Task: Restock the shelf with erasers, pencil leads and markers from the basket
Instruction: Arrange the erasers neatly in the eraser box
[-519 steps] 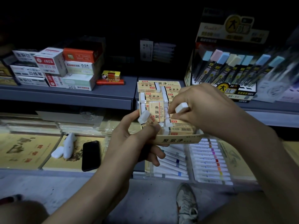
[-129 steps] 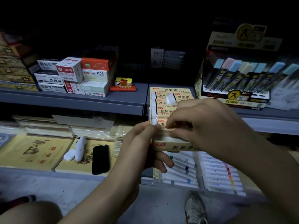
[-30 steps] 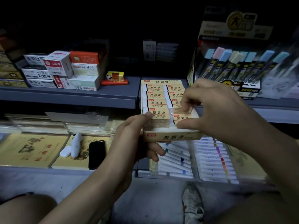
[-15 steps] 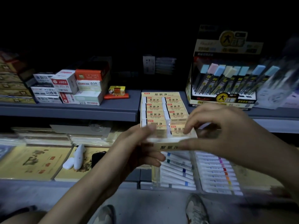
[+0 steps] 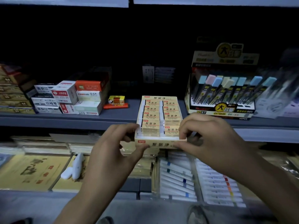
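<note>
Dim stationery shelf (image 5: 97,122): left hand (image 5: 116,147) and right hand (image 5: 208,139) each pinch a front corner of the eraser box (image 5: 159,125), its long axis pointing straight onto the ledge ahead.

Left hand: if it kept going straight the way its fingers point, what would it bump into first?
Probably the eraser box itself: the left hand already grips its near-left corner, fingers pointing up and right across it. Depth is hard to judge.

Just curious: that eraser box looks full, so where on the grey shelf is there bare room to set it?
Bare grey shelf lies between the red pack and the eraser box. The stacked boxes crowd the left, the pencil-lead display the right.
</note>
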